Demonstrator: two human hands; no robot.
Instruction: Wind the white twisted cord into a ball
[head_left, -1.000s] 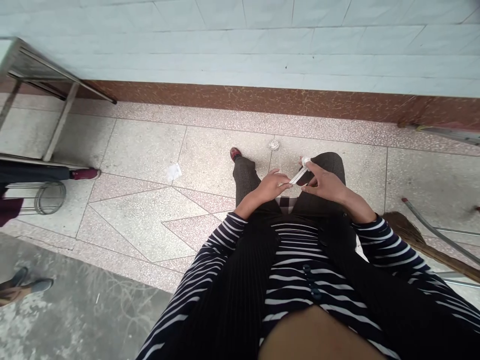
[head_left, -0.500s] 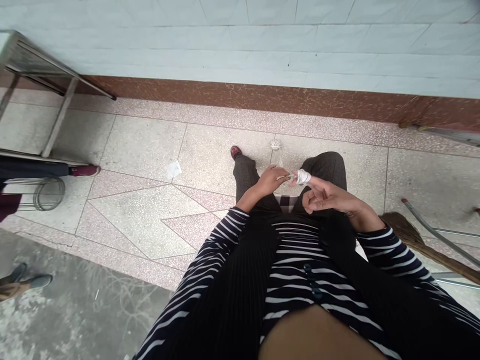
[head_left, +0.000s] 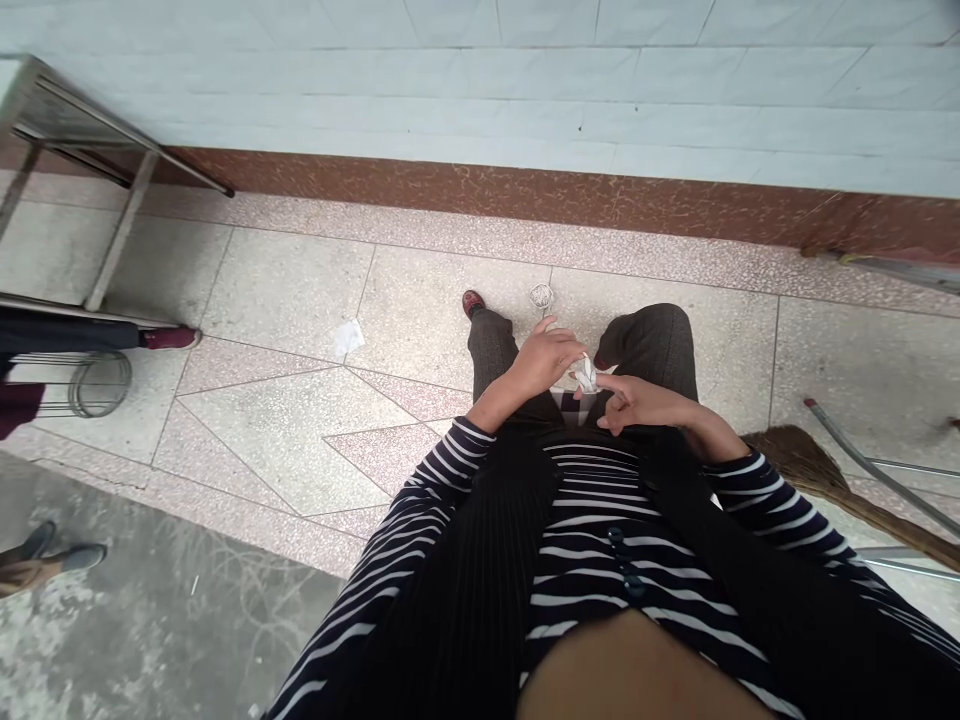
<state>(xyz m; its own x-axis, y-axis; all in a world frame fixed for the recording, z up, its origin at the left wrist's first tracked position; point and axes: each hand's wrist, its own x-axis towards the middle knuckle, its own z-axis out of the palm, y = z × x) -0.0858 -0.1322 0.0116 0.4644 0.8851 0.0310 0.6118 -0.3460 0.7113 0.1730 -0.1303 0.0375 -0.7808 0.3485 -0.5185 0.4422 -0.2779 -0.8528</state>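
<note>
White yarn (head_left: 586, 376) is wound in a small bundle around the outstretched fingertips of my right hand (head_left: 649, 403), whose other fingers are curled. From the left, my left hand (head_left: 541, 362) meets the bundle, its thumb and fingertips closed at the yarn and one finger lifted away. The exact grip of the left fingertips is partly hidden. Beyond my hands, a ball of white yarn (head_left: 541, 296) lies on the floor between my feet. Any strand between the ball and my hands is too thin to make out.
A broom (head_left: 806, 455) and a metal-legged stool (head_left: 862, 455) are at my right. White paper (head_left: 348, 337) lies on the tiled floor. At far left stand a metal-framed table (head_left: 124, 225), a wire rack (head_left: 100, 385) and another person's shoe (head_left: 171, 338). A tiled wall (head_left: 480, 90) runs ahead.
My right hand has moved left and the two hands have come together at the wound yarn. The stretch of yarn between them has shortened. The ball on the floor has shifted slightly left.
</note>
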